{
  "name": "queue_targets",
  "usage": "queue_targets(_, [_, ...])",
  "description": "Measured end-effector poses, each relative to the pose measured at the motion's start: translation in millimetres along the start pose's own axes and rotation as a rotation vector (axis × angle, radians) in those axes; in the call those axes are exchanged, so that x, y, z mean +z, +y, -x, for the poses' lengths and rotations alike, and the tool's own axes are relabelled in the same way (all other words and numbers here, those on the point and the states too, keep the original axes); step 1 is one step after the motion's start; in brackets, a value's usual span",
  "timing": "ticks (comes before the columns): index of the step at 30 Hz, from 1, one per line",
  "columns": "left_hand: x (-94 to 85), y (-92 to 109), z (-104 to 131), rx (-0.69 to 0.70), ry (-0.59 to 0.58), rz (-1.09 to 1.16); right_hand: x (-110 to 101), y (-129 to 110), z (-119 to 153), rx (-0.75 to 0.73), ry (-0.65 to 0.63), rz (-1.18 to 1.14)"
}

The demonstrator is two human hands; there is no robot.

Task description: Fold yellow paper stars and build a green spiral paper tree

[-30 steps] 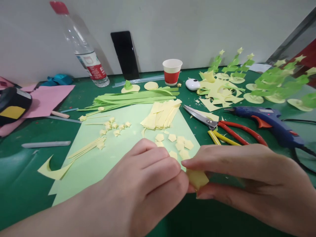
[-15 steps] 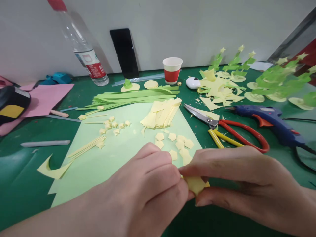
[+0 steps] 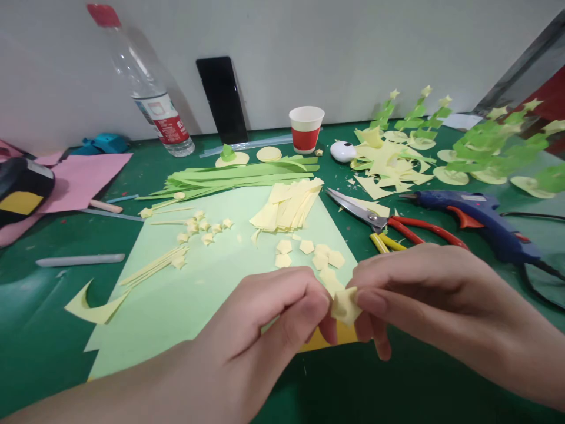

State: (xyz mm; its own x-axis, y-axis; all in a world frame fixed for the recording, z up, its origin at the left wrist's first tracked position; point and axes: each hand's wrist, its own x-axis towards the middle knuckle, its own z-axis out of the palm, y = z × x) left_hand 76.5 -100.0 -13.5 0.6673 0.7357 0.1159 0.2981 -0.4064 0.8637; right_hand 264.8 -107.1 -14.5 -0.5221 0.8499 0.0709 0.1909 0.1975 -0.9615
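Observation:
Between the fingertips of both hands sits a small pale yellow paper star [image 3: 346,306], partly puffed, held above the front edge of the papers. My left hand [image 3: 276,324] pinches its left side with bent fingers. My right hand [image 3: 424,306] grips its right side between thumb and fingers. Just beyond lie several flat paper pentagons [image 3: 321,259] on the light green sheet [image 3: 212,282]. A cluster of finished-looking puffed stars [image 3: 203,225] rests farther left on the sheet, and a fan of pale yellow strips [image 3: 289,203] lies behind the pentagons.
Red-handled scissors [image 3: 375,221] and a blue glue gun [image 3: 477,215] with its cable lie at the right. Paper plants [image 3: 494,147] stand behind them. Along the wall are a bottle [image 3: 163,118], a phone [image 3: 223,97] and a paper cup [image 3: 306,132]. Green strips [image 3: 238,175] cross the back.
Both hands have turned so that the star's face shows upward between the fingertips. The right hand has shifted up and now covers part of the scissors' handles. Dark yellow paper shows below the hands.

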Motion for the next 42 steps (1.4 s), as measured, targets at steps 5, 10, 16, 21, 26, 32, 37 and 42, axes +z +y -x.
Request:
queue_targets(5, [-2.6, -2, 0, 0.135, 0.056, -0.13, 1, -2, -2, 0.058, 0.015, 0.012])
queue_targets(10, [-2.4, 0, -1, 0.255, 0.098, -0.439, 6, -3, 1, -0.095, 0.117, 0.14])
queue_targets(16, [3.0, -5, 1, 0.318, 0.144, -0.665, 14, 2, 7, -0.172, 0.177, 0.357])
queue_targets(21, [5.6, -8, 3, 0.321, 0.128, -0.691, 15, 3, 7, -0.127, 0.122, 0.441])
queue_targets(26, [7.6, -9, 7, 0.279, 0.112, -0.675, 15, 2, 7, -0.128, 0.107, 0.444])
queue_targets(32, [7.2, -6, 6, 0.26, 0.092, -0.662, 15, 3, 5, -0.128, 0.072, 0.409])
queue_targets(37, [-1.4, 3, 1, 0.257, 0.047, -0.617, 15, 3, 8, -0.037, 0.104, 0.262])
queue_targets(42, [-5.3, 1, 1, 0.329, 0.053, -0.617, 12, 2, 7, -0.014, 0.059, 0.096])
